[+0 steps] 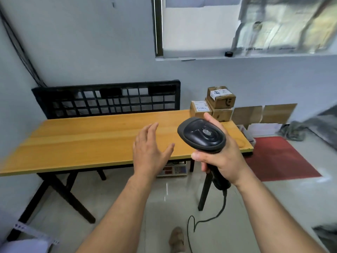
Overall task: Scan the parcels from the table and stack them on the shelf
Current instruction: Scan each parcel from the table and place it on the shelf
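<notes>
Head view: my right hand (223, 161) grips barcode scanner (201, 136), fingers curled round handle; left hand (149, 152) hovers over table (82, 139), fingers straight; cardboard parcels (220, 99) stacked at far-right corner.

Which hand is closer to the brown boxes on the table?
Right. The right hand, gripping the scanner, is up at the boxes' end of the table. The left hand hovers open farther left, over the middle.
</notes>
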`<state>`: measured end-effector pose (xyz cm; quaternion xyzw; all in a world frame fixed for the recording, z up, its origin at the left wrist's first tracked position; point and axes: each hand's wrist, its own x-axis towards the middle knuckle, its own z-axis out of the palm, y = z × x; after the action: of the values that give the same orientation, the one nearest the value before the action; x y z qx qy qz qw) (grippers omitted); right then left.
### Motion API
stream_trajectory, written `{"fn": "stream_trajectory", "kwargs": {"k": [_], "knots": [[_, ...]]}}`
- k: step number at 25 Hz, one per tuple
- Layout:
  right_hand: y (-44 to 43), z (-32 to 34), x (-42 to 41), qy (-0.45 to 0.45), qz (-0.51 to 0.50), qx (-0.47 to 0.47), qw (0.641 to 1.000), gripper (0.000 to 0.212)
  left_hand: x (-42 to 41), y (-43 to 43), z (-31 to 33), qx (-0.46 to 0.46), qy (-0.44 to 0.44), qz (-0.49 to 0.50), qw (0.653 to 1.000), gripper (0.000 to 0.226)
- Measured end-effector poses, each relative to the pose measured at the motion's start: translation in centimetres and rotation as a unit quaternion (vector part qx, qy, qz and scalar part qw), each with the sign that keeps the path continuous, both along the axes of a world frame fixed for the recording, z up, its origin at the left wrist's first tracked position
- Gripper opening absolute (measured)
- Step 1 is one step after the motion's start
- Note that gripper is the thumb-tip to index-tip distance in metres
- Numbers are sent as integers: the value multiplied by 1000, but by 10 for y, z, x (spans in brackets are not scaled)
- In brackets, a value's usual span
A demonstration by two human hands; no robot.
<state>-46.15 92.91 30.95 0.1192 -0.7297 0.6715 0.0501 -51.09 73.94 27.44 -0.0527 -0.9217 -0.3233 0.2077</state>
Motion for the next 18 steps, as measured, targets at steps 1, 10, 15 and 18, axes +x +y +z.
{"fn": "stream_trajectory", "kwargs": {"k": [1, 10, 15, 18], "knots": [[9, -2, -12, -1, -11, -1, 1000, 101, -16, 10, -2, 0, -1, -10, 1000, 77], [72, 6, -154, -28, -91, 11, 995, 99, -180, 71, -9, -14, -23, -56, 998, 75], [99, -3, -217, -41, -124, 23, 991, 102, -259, 101, -14, -10, -21, -79, 997, 74], [118, -9, -235, -62, -153, 32, 986, 101, -289, 125, -20, -2, -33, -102, 994, 74]]}}
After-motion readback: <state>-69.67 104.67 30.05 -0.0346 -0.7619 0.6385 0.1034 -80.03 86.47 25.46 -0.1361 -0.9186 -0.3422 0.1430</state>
